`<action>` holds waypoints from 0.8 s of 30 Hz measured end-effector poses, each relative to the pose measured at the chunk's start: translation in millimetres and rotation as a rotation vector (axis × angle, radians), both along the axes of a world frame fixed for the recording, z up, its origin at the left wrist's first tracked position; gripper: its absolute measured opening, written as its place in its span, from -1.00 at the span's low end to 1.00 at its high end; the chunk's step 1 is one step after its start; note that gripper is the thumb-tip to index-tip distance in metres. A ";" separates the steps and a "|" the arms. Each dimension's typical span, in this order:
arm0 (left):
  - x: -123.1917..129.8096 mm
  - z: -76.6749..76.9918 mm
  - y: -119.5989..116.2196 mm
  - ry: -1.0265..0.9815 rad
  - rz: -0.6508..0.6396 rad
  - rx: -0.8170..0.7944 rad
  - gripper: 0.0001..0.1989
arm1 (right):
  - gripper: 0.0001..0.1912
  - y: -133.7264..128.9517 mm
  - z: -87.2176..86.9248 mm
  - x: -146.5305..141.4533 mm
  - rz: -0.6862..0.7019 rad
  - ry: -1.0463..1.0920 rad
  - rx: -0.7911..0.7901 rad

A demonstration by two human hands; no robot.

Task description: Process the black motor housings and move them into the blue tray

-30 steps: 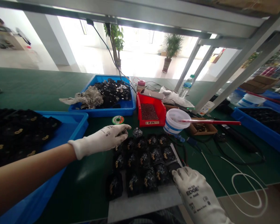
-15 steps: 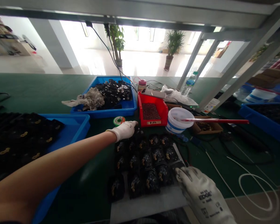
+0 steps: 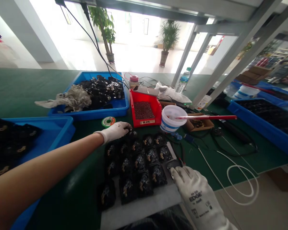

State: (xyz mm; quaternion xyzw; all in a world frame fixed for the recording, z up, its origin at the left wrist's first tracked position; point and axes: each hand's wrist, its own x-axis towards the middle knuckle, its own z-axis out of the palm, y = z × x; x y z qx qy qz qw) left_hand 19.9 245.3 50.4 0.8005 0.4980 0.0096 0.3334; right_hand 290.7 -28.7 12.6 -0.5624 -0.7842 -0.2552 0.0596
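Several black moulded parts point(image 3: 139, 161) with small brass-coloured pieces stand in rows on a pale board point(image 3: 156, 199). My left hand point(image 3: 117, 131), in a white glove, reaches to the far edge of the rows. Its fingertips close on a black part point(image 3: 132, 133) there, partly hidden by them. My right hand point(image 3: 194, 195), gloved in white with dark-stained fingers, is at the board's right edge. Its thumb and fingers grip a flat-looking black part point(image 3: 174, 164), whose near side they cover.
A red bin point(image 3: 146, 122) of small brown pieces and a white bucket point(image 3: 172, 119) with a red-handled tool stand behind the rows. Blue trays point(image 3: 62, 127) of black parts flank the left. Beyond the bucket lie a cardboard box point(image 3: 201, 127), cables and white tubing point(image 3: 230, 182).
The view has turned right, so the bench things appear farther left. Both hands keep nearly the same places against the rows of black parts.
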 end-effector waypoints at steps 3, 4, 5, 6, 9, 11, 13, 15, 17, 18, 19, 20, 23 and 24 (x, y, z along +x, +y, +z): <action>0.1 -1.7 -1.2 -0.023 0.036 -0.020 -0.75 | -0.57 -1.3 3.7 -0.7 -0.020 -0.013 -0.021; 0.0 -1.7 -2.1 -0.033 0.046 -0.031 -0.75 | -0.56 -1.9 5.6 -0.7 -0.024 -0.018 -0.026; -0.3 -1.3 -3.1 -0.044 0.055 -0.043 -0.74 | -0.55 -2.3 7.6 -0.8 -0.026 -0.025 -0.029; -0.7 -0.7 -4.3 -0.056 0.062 -0.056 -0.74 | -0.54 -2.4 9.4 -0.8 -0.025 -0.033 -0.031; -2.5 1.0 -8.2 -0.095 0.080 -0.081 -0.73 | -0.48 -0.8 13.2 -1.6 -0.011 -0.063 -0.026; -4.1 1.6 -10.0 -0.130 0.096 -0.075 -0.74 | -0.44 1.4 14.3 -3.1 -0.002 -0.080 -0.012; -6.1 3.0 -11.3 -0.171 0.118 -0.057 -0.74 | -0.42 3.5 15.5 -4.6 0.005 -0.089 0.005; -8.8 7.2 -13.5 -0.212 0.142 -0.029 -0.78 | -0.40 4.7 17.6 -4.8 0.027 -0.088 0.020; -12.2 15.7 -18.1 -0.247 0.162 0.007 -0.80 | -0.39 4.7 19.9 -2.6 0.052 -0.091 0.044; -13.9 21.4 -21.7 -0.262 0.169 0.027 -0.80 | -0.38 4.4 20.5 -0.6 0.066 -0.094 0.052; -15.6 27.7 -26.1 -0.278 0.173 0.046 -0.79 | -0.38 4.1 20.5 1.8 0.083 -0.094 0.060; -17.1 34.3 -31.2 -0.293 0.172 0.063 -0.78 | -0.38 3.7 19.7 4.2 0.101 -0.089 0.063; -20.9 51.9 -48.7 -0.341 0.147 0.097 -0.76 | -0.40 3.9 13.4 8.2 0.126 -0.038 0.059; -21.9 56.1 -54.5 -0.355 0.136 0.105 -0.75 | -0.42 4.4 10.8 7.6 0.109 -0.027 0.068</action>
